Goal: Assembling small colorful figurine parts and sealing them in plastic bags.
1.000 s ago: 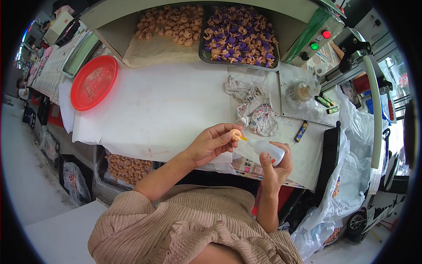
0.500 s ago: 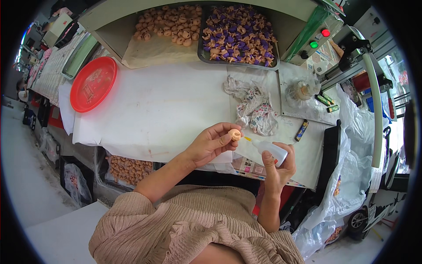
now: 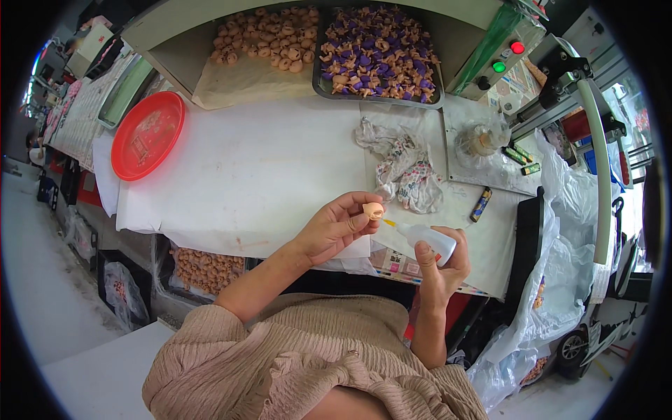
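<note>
Across a white-covered tabletop [image 3: 238, 175], head view: pinching a small peach-coloured piece [image 3: 373, 211] between the fingers of the left hand [image 3: 336, 226]; holding a translucent squeeze bottle [image 3: 427, 241] within the curled fingers of the right hand [image 3: 444, 274], with yellow nozzle [image 3: 390, 222] close beside the piece. Facing, just beyond the left fingers, a crumpled cloth [image 3: 413, 178].
</note>
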Tool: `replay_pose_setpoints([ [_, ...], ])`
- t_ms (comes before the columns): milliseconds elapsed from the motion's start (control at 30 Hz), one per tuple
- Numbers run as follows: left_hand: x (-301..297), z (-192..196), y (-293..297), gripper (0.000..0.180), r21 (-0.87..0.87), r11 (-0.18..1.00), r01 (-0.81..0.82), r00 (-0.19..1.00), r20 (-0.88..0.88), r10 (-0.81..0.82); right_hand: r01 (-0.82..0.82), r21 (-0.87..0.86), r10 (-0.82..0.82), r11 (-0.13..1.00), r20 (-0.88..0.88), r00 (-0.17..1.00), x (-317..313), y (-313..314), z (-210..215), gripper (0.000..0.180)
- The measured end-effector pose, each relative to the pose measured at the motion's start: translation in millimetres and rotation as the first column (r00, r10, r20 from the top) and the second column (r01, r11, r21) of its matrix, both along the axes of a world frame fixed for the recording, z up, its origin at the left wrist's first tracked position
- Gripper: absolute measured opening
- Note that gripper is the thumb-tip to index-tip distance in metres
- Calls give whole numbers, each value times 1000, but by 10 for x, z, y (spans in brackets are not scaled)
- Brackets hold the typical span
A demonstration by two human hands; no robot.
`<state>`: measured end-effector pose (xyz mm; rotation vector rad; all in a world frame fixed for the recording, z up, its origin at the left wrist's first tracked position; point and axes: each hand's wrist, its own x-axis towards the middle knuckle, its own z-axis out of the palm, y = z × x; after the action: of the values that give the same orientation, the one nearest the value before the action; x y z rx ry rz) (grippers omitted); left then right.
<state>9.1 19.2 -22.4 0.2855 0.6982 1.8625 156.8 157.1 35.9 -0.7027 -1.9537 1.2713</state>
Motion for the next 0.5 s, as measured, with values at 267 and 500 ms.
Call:
replay_pose_setpoints([
  [267,-4,-16,-5,34,0,1000,4,1000,-4,-4,-6,26,5,1000,32,999,13,38,26,33],
  [500,-2,23,3,34,-21,1000,1,1000,4,-1,27,27,-28,999,32,999,15,53,-20,34],
])
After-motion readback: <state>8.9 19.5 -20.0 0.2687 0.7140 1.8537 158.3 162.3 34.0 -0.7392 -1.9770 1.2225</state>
